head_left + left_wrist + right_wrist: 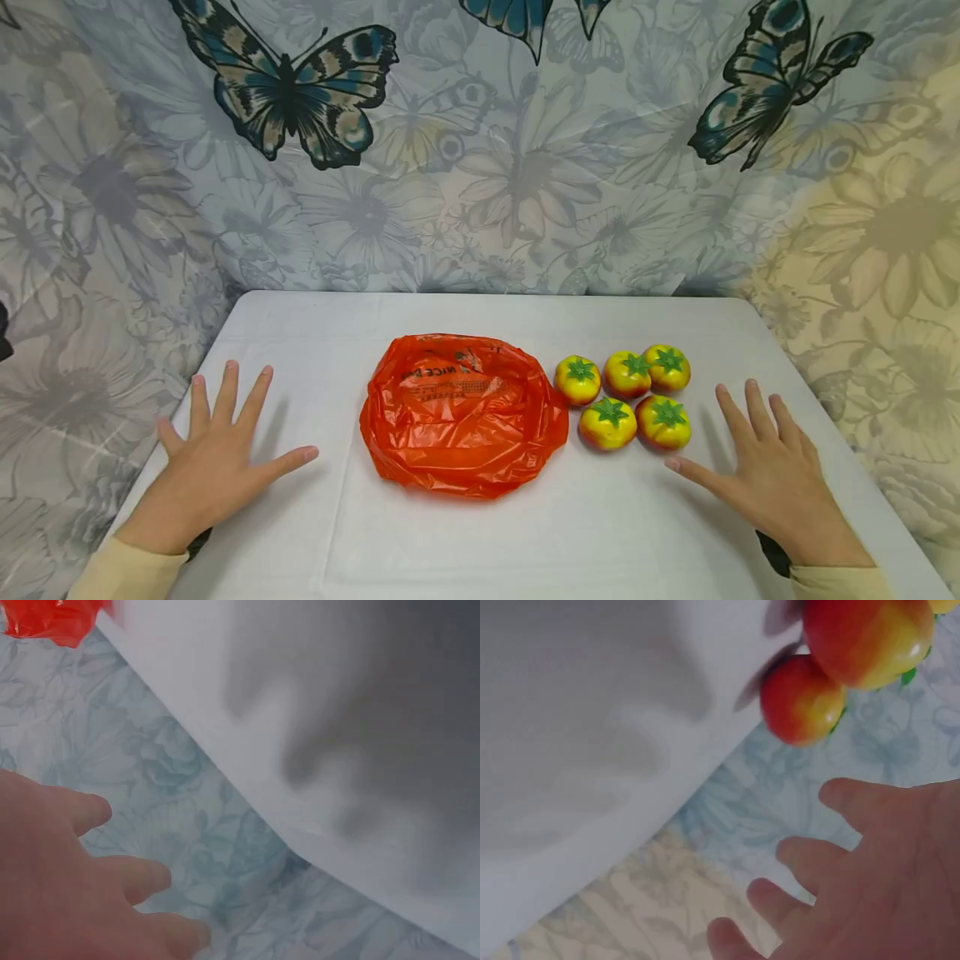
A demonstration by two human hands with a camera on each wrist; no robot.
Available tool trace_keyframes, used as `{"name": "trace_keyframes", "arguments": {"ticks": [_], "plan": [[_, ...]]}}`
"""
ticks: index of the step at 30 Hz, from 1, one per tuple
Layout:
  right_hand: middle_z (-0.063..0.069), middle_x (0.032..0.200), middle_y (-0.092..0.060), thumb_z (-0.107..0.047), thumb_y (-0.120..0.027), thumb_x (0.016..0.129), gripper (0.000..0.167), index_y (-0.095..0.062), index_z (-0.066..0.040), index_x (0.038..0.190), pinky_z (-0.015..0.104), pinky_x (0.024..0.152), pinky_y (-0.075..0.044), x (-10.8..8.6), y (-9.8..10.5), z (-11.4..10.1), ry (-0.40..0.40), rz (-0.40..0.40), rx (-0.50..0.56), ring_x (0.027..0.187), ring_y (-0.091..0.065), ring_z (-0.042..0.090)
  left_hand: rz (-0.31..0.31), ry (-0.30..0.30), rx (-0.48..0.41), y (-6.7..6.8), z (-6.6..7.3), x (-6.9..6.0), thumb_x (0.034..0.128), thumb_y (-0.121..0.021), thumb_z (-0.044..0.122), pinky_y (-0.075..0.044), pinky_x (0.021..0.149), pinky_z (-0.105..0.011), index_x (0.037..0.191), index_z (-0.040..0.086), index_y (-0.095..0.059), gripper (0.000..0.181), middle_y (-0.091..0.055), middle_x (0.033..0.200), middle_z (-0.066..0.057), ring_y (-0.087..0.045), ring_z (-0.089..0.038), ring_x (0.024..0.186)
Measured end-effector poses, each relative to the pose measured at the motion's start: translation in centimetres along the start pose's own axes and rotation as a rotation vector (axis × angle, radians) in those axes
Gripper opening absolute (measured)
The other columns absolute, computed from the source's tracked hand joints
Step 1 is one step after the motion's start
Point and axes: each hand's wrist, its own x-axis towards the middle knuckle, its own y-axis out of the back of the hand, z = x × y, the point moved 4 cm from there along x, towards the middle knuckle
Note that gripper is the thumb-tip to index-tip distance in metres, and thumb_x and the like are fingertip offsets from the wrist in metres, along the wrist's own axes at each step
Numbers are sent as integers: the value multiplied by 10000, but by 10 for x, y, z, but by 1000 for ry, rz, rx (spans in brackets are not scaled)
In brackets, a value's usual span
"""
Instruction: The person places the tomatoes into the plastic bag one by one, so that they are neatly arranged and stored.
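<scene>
Both hands empty, fingers flung wide! The left hand (217,467) spreads over the surface (450,542) near its left edge; the right hand (776,479), just as wide, hangs near the right edge, thumb close to the nearest of five red-and-yellow tomatoes (663,422). There they sit, right of centre, three towards the back edge, two nearer the front, green tops up. Holding the middle, just beside them: the red plastic bag (463,417), crumpled, its print facing up. Anything in it? Can't tell; no opening shows and the plastic hides the inside. The score, by my reckoning: all five tomatoes outside the bag, no handling under way. Opening or final whistle? This view alone can't settle that.
</scene>
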Motion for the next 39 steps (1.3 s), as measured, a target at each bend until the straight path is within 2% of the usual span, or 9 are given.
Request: {"name": "trace_keyframes", "arguments": {"ticks": [3, 7, 11, 14, 19, 23, 27, 32, 39], "plan": [[308, 1777, 93, -837, -697, 847, 1311, -94, -97, 1746, 885, 1115, -135, 2, -1, -12, 32, 12, 15, 1602, 63, 645, -31, -9, -43, -1, 10, 2, 893, -639, 840, 30, 1031, -983, 1756, 256, 24, 1235, 235, 1792, -162, 234, -630, 1583], [278, 1801, 21, -841, -718, 825, 1292, -184, -100, 1739, 876, 1114, -168, 6, -1, -35, 91, 34, 37, 1621, 4, 611, -46, -32, -73, -3, 26, 8, 897, -624, 848, -8, 1137, -915, 1757, 253, 20, 1228, 166, 1811, -168, 166, -603, 1617], [262, 1799, -126, -835, -744, 805, 1234, -296, -134, 1716, 849, 1117, -211, 8, 3, -61, 167, 74, 63, 1596, -139, 600, -45, -71, -79, -6, 44, 14, 896, -590, 874, -102, 1200, -854, 1759, 237, 2, 1225, 58, 1825, -191, 30, -581, 1646], [273, 1759, -250, -830, -754, 799, 1202, -372, -109, 1682, 821, 1143, -223, 10, 5, -77, 220, 107, 64, 1564, -214, 584, -43, -104, -89, -8, 56, 19, 905, -561, 883, -177, 1216, -820, 1759, 220, -20, 1209, -32, 1824, -206, -82, -571, 1646], [250, 1563, -515, -774, -808, 793, 1063, -567, -49, 1532, 731, 1141, -289, 12, 10, -99, 315, 201, 71, 1444, -382, 484, -54, -126, -156, -13, 74, 26, 944, -526, 859, -313, 1218, -761, 1759, 179, -72, 1154, -167, 1804, -222, -256, -531, 1620], [157, 1355, -654, -721, -852, 789, 946, -661, -63, 1442, 647, 1091, -353, 12, 10, -112, 364, 259, 77, 1290, -475, 371, -105, -99, -261, -19, 87, 31, 983, -509, 819, -339, 1238, -710, 1754, 148, -107, 1099, -224, 1796, -196, -303, -466, 1625], [138, 1272, -705, -694, -870, 786, 906, -696, -47, 1397, 611, 1037, -416, 14, 6, -121, 382, 267, 53, 1215, -488, 351, -128, -76, -331, -24, 95, 31, 1012, -518, 773, -357, 1244, -682, 1744, 97, -148, 1062, -283, 1774, -204, -344, -451, 1611], [141, 1251, -722, -659, -896, 776, 888, -712, -28, 1374, 568, 974, -457, 16, 2, -125, 390, 261, 20, 1145, -485, 345, -133, -56, -410, -28, 101, 30, 1010, -540, 760, -362, 1246, -672, 1730, 55, -188, 1067, -311, 1763, -204, -361, -448, 1603], [173, 1243, -724, -587, -919, 786, 840, -719, 7, 1345, 579, 983, -471, 17, 0, -127, 386, 241, -12, 1131, -497, 358, -130, -60, -467, -33, 104, 29, 1038, -564, 691, -374, 1248, -656, 1715, 43, -242, 990, -367, 1740, -192, -392, -423, 1595]]}}
